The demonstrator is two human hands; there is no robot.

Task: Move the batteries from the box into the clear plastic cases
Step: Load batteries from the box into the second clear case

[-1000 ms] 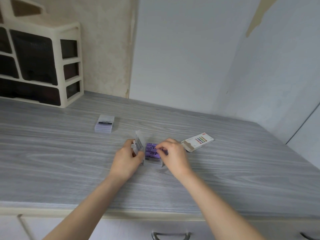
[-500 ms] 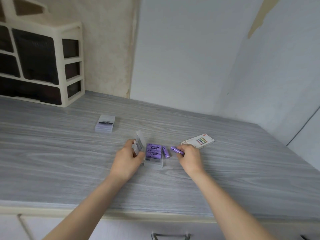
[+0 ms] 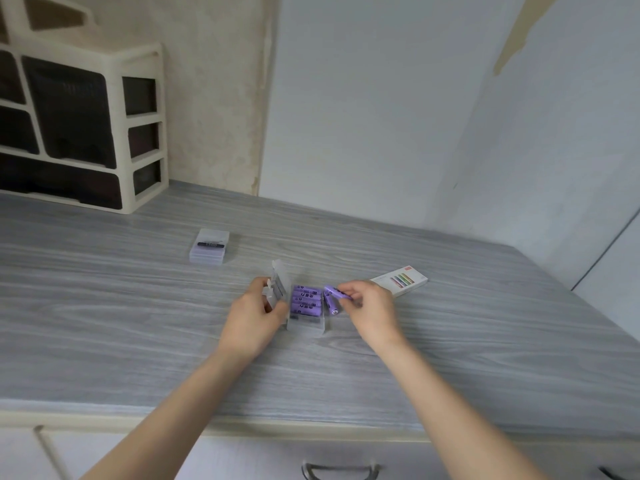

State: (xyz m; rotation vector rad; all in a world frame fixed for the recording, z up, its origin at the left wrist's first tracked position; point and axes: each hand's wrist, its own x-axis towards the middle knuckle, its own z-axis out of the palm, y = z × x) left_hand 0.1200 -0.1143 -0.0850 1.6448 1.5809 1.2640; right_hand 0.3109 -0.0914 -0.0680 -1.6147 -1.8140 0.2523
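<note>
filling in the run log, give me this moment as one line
left hand: steadies open clear case | right hand: holds purple battery | in case: purple batteries | loose battery beside case

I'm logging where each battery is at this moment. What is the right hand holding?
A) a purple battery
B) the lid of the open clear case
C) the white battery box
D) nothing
A: the right hand pinches a purple battery just right of the open clear case, while the white battery box lies untouched behind it.
</note>
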